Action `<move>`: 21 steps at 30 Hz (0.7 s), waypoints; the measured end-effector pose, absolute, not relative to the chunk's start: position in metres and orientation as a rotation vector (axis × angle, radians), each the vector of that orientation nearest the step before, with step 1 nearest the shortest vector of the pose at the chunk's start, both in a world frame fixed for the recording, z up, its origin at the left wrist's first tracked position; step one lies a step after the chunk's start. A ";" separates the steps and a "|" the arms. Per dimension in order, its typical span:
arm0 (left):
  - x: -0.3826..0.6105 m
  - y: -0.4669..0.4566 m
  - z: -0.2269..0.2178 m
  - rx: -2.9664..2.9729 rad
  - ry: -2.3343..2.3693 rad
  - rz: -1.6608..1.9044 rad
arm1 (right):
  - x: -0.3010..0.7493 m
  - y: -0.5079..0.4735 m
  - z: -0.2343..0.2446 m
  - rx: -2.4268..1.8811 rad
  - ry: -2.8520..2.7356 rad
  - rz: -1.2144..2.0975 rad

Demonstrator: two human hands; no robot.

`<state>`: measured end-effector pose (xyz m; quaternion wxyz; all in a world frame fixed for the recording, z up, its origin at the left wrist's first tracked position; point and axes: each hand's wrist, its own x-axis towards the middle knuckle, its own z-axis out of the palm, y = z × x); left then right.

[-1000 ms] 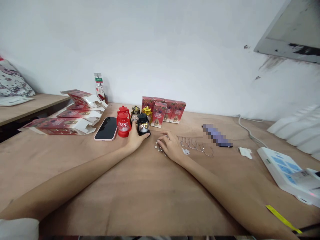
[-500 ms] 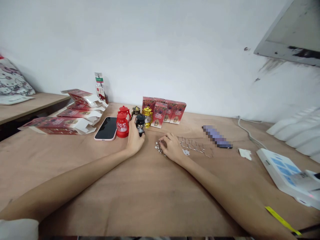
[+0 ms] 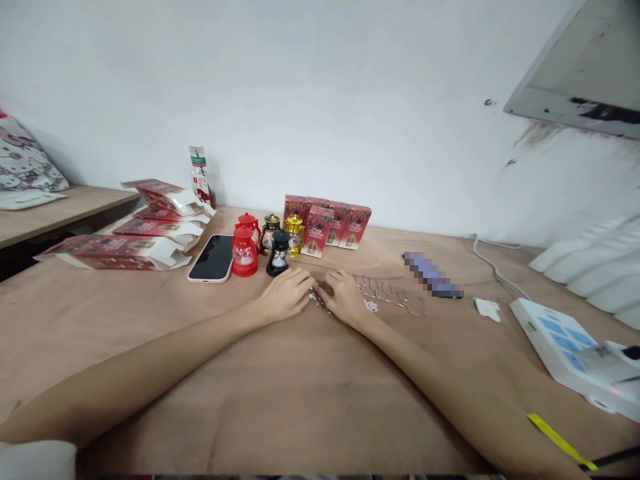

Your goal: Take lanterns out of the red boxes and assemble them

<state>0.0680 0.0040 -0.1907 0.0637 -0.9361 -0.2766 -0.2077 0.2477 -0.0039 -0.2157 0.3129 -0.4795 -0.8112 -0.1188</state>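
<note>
Over a small pile of silvery round pieces like button cells (image 3: 312, 295), my two hands come together. My left hand (image 3: 287, 295) reaches in from the left, fingers bent and pressed together, tips close to the right fingertips. My right hand (image 3: 346, 299) is closed in a pinch at the pile's right side. Whatever either set of fingertips holds is hidden or too small to name. Just behind my left hand a black mini lantern (image 3: 279, 253) stands upright. Beside it are two red mini lanterns (image 3: 245, 252), a bronze-black one (image 3: 271, 233) and a gold one (image 3: 295, 236).
A phone (image 3: 212, 259) lies left of the lanterns. Opened red boxes (image 3: 125, 252) lie farther left; several closed boxes (image 3: 316, 231) stand behind. Thin metal wire handles (image 3: 387, 292) and a blurred purple object (image 3: 431, 275) lie right. A white power strip (image 3: 560, 340) sits far right.
My left hand has let go of the black lantern, which stays standing. It has moved right and towards me, to the small round pieces by my right hand. My right hand has barely moved.
</note>
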 end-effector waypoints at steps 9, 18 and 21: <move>0.071 0.010 -0.199 -3.029 -0.906 -0.660 | 0.249 -0.003 -0.198 -1.164 -1.936 -0.255; 0.070 0.006 -0.197 -2.870 -1.171 -0.583 | 0.255 0.051 -0.122 -1.308 -1.929 -0.422; 0.069 0.002 -0.195 -2.794 -1.273 -0.557 | 0.253 0.072 -0.114 -1.391 -2.011 -0.437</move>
